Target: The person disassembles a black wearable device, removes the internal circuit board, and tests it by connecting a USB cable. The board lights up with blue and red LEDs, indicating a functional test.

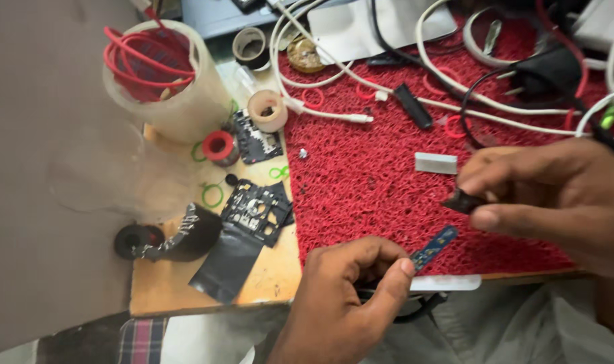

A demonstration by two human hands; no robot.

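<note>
My left hand is at the near edge of the bench, thumb and fingers pinched on a small narrow blue circuit board that sticks out up and to the right. My right hand is a little above and to the right of it, fingertips closed on a small black part. Both hands hover over the near edge of a red looped mat. The black part and the tip of the blue board are a short gap apart.
White cables and black cables cross the mat's far side. On the wooden board to the left lie black phone boards, black tape, tape rolls, and a clear tub of red wire. A small silver plate rests on the mat.
</note>
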